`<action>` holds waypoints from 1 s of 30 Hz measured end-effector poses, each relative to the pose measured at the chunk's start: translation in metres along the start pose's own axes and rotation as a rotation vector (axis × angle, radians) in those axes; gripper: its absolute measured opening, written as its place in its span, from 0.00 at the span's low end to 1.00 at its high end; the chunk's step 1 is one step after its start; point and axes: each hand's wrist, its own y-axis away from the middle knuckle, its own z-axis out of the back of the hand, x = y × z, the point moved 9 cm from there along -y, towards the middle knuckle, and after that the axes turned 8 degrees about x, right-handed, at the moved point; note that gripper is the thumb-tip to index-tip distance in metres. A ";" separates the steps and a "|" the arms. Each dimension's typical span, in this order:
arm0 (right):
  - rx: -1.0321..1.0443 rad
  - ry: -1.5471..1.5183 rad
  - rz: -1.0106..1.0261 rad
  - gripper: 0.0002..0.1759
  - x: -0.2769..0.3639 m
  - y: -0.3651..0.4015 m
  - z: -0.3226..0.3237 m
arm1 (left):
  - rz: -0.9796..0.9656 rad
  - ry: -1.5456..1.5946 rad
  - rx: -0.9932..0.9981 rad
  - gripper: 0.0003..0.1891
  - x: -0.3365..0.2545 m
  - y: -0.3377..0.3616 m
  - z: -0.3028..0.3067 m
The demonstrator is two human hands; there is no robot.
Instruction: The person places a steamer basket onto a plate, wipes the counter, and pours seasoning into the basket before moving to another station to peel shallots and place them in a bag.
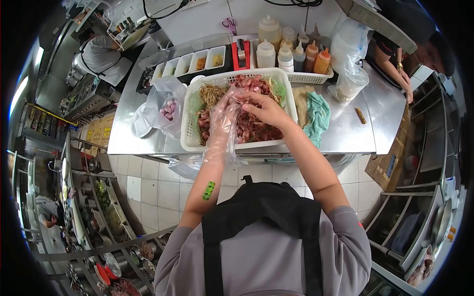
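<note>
My left hand, in a loose clear plastic glove, is held over a white plastic basket with its fingers stretched forward. My bare right hand reaches across from the right, its thumb and fingers pinching at the glove near the left fingertips. Reddish shallot skins and pieces fill the basket below both hands. A bundle of dry, stringy roots lies at its left, and green netting shows at the edges. Left of the basket, a clear plastic bag contains small purple shallots.
Behind the basket stand ingredient trays, a red box and several sauce bottles. A teal cloth lies at the right, near a plastic-wrapped tub. One person works at far left; another's arm rests at right.
</note>
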 end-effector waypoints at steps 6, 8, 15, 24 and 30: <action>-0.276 0.134 0.071 0.19 0.017 0.007 0.024 | 0.163 0.132 -0.192 0.27 0.013 0.004 0.005; -0.073 0.169 0.108 0.19 0.025 0.005 0.005 | 0.195 0.185 -0.260 0.26 0.022 0.007 0.014; -0.022 0.244 0.085 0.20 0.016 0.001 0.003 | 0.138 0.148 -0.214 0.27 0.002 0.006 0.001; -0.036 0.258 0.151 0.22 0.031 0.005 0.001 | 0.174 0.134 -0.248 0.24 0.003 0.009 0.009; -0.020 0.241 0.178 0.20 0.031 0.005 -0.001 | 0.111 0.233 -0.206 0.22 -0.003 0.009 -0.002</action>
